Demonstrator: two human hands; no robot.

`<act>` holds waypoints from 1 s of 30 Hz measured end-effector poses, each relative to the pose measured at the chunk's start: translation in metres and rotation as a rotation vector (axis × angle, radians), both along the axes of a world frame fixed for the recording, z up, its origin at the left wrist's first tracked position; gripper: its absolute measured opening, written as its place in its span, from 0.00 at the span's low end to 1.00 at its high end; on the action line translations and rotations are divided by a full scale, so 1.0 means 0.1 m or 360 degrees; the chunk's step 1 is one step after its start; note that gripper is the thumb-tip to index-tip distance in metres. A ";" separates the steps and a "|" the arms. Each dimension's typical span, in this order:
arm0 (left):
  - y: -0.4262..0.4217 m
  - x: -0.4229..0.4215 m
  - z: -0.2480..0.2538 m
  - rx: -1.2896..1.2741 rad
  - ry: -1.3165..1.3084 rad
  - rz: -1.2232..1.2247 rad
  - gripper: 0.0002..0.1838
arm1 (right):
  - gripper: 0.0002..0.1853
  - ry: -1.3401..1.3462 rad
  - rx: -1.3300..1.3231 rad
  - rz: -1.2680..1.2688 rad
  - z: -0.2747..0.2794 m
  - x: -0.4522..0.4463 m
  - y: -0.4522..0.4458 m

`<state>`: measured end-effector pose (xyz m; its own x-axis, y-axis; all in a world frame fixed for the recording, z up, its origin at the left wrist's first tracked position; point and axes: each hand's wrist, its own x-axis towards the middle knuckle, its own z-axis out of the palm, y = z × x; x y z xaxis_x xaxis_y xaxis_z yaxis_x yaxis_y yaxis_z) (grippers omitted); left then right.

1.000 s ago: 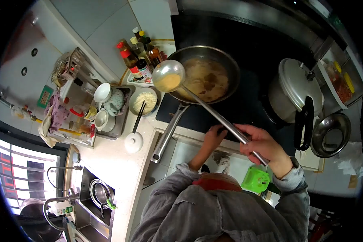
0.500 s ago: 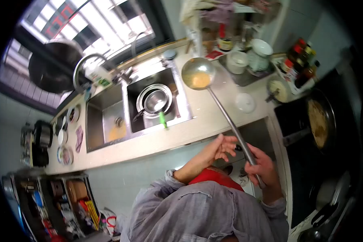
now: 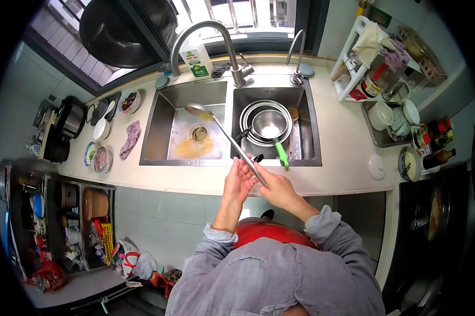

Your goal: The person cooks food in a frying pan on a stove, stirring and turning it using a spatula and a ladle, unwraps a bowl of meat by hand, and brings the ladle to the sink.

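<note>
My right hand is closed around the lower end of a long metal ladle handle. The ladle's bowl is tilted over the left sink basin. Yellowish liquid lies on the basin floor around the drain. Palm up, my left hand is open beside the handle, its fingers apart. A small black object shows near its fingertips; I cannot make out what it is. In the right basin, a metal bowl sits inside larger ones, by a green handle.
A tall faucet rises behind the sink. Bowls and a purple cloth are on the left counter. At the right are a white lid, a bowl, bottles and a pan on the stove.
The view has turned from the stove to the sink. The ladle has moved from beside the pan, across the counter, to the left basin and is now tipped. My right hand still grips it.
</note>
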<state>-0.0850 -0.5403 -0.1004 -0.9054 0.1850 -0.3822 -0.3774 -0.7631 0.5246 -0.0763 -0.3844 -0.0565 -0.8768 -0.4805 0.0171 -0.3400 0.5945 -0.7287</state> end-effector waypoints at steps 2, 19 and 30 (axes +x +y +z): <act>-0.05 0.00 0.05 -0.0033 -0.0041 0.0086 0.26 | 0.34 -0.0036 0.0020 0.0040 0.01 -0.03 -0.07; 0.86 0.19 0.30 -0.0231 -0.0088 0.0344 0.19 | 0.28 -0.2041 -0.1975 -0.0047 0.67 0.33 0.87; 2.75 0.55 0.22 -0.0540 0.0223 -0.0934 0.12 | 0.35 -0.1023 -0.1843 -0.1081 1.37 2.22 2.66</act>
<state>-0.0301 -0.2655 -0.0783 -0.7370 0.5502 -0.3925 -0.5891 -0.2382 0.7722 0.1458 -0.1187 0.0802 -0.9277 0.0228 -0.3727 0.3131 -0.4965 -0.8096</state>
